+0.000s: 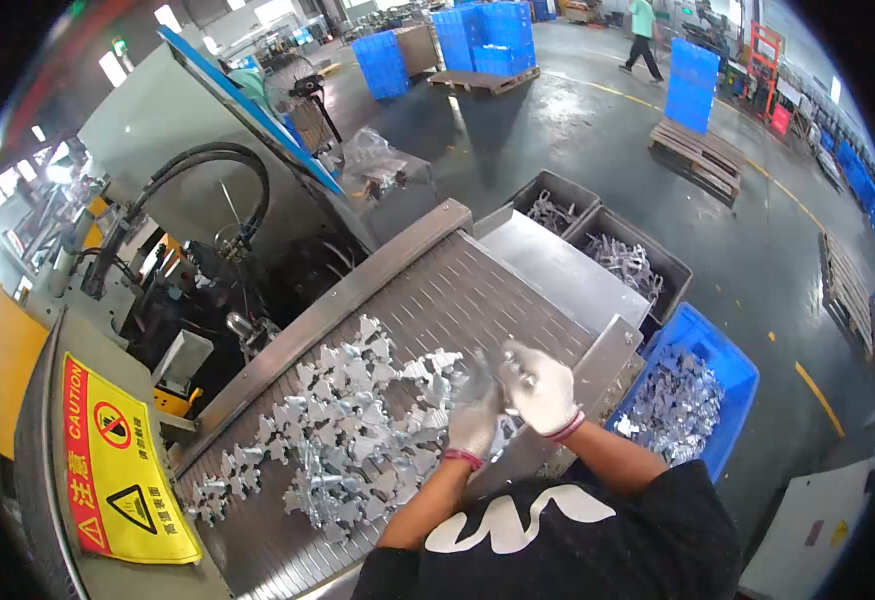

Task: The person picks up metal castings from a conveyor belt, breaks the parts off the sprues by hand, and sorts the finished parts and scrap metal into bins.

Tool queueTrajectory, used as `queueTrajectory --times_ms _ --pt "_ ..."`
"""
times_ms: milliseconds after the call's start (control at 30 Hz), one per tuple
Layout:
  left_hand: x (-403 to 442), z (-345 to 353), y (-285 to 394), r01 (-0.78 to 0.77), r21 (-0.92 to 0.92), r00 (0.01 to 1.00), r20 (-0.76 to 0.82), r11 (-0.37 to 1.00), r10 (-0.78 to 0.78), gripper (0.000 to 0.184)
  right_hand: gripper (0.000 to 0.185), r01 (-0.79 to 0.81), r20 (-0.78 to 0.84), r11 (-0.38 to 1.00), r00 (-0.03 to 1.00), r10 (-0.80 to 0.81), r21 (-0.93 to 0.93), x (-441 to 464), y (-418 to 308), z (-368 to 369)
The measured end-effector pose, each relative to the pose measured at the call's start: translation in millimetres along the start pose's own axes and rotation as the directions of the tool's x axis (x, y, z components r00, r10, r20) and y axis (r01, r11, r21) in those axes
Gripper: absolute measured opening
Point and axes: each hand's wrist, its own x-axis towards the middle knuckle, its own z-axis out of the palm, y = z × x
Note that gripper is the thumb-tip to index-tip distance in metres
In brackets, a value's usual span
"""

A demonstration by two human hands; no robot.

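Note:
Both my hands wear white gloves with red cuffs and meet above the right side of a slatted metal conveyor (518, 290). My left hand (473, 425) is smeared by motion, with a grey blur over its fingers, so its grip is unclear. My right hand (541, 388) is closed, its fingers curled round a small shiny bit of a metal casting, mostly hidden. Beneath and left of my hands, a loose heap of silvery, irregular metal castings (353, 425) covers the belt.
A blue bin (743, 375) of shiny metal pieces stands to the right, beside dark bins (673, 262) of metal scraps. A machine with a yellow caution sign (123, 460) flanks the conveyor's left. Farther off are blue crates (693, 85), a pallet (698, 160) and a walking person (643, 35).

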Motion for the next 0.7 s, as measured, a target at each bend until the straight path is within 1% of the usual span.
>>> queueTrajectory --times_ms 33,67,100,133,167,200,233,267,300,333,367,400,433,467,500,533,567,600,633,667,700 --pt "-4 -14 8 -0.105 0.283 0.994 0.060 0.953 0.091 0.030 0.027 0.088 -0.176 0.995 0.980 -0.096 -0.056 -4 23 4" --pt "-10 -23 11 -0.210 0.528 0.977 0.148 0.823 0.155 0.030 0.025 -0.133 -0.135 0.881 0.967 0.215 0.454 -13 46 4" --pt "-12 -19 12 -0.344 0.202 0.938 0.035 0.917 0.345 0.034 0.025 -0.148 -0.049 0.387 0.889 0.456 0.910 -19 60 -7" --pt "-6 -19 9 -0.059 -0.359 0.997 0.022 0.931 0.072 0.036 0.020 -0.327 -0.032 0.520 0.824 0.566 0.789 -28 90 -27" --pt "1 -20 8 0.226 -0.789 0.973 0.149 0.571 -0.178 0.038 0.020 -0.426 -0.093 0.701 0.815 0.572 0.572 -42 139 -46" --pt "-1 -19 25 0.192 -0.794 0.980 0.121 0.577 -0.159 0.045 0.026 -0.675 0.069 0.540 0.654 0.753 0.502 -50 152 -76" --pt "11 -17 12 0.236 -0.849 0.969 0.171 0.473 -0.177 0.050 0.043 -0.579 -0.089 0.761 0.776 0.624 0.292 -68 181 -87" --pt "17 -17 1 0.243 -0.874 0.970 0.222 0.421 -0.101 0.049 0.060 -0.657 -0.041 0.688 0.732 0.680 -0.308 -67 167 -121" --pt "23 -18 -20 0.176 -0.790 0.983 0.174 0.588 -0.060 0.043 0.070 -0.590 0.005 0.617 0.720 0.694 -0.521 -77 197 -135" --pt "13 -10 4 0.049 -0.691 0.998 0.012 0.721 -0.056 0.037 0.066 -0.522 0.000 0.522 0.707 0.707 -0.675 -79 215 -142" --pt "16 -16 -30 -0.155 -0.062 0.988 -0.005 0.986 0.155 0.035 0.063 -0.486 -0.087 0.570 0.806 0.586 -0.663 -95 224 -149" --pt "8 -4 32 -0.097 -0.352 0.995 -0.019 0.931 0.096 0.038 0.071 -0.647 -0.079 0.456 0.623 0.778 -0.612 -85 202 -155" --pt "17 -6 23 0.219 -0.856 0.971 0.239 0.469 -0.017 0.043 0.070 -0.700 -0.045 0.459 0.573 0.819 -0.547 -80 180 -156" --pt "11 3 24 0.230 -0.764 0.972 0.146 0.603 -0.185 0.049 0.060 -0.689 -0.094 0.482 0.620 0.779 -0.542 -96 190 -146" --pt "3 12 43 0.218 -0.761 0.965 0.076 0.611 -0.250 0.051 0.061 -0.665 -0.082 0.523 0.656 0.751 -0.534 -104 192 -140" --pt "3 15 33 0.263 -0.807 0.954 0.135 0.529 -0.270 0.050 0.059 -0.689 -0.095 0.564 0.667 0.739 -0.455 -111 187 -132" --pt "5 14 23 0.298 -0.845 0.941 0.184 0.445 -0.283 0.049 0.057 -0.673 -0.108 0.631 0.712 0.694 -0.385 -120 194 -117" --pt "3 15 22 0.326 -0.865 0.927 0.215 0.381 -0.307 0.046 0.053 -0.679 -0.119 0.615 0.704 0.700 -0.402 -116 177 -110" --pt "4 13 18 0.351 -0.867 0.919 0.247 0.354 -0.308 0.046 0.045 -0.649 -0.125 0.678 0.748 0.652 -0.345 -116 165 -99" --pt "4 14 16 0.374 -0.867 0.911 0.278 0.328 -0.304 0.045 0.035 -0.568 -0.208 0.776 0.823 0.529 -0.274 -121 156 -89" --pt "2 18 21 0.370 -0.845 0.908 0.239 0.387 -0.345 0.046 0.032 -0.472 -0.205 0.845 0.879 0.430 -0.250 -119 149 -85"
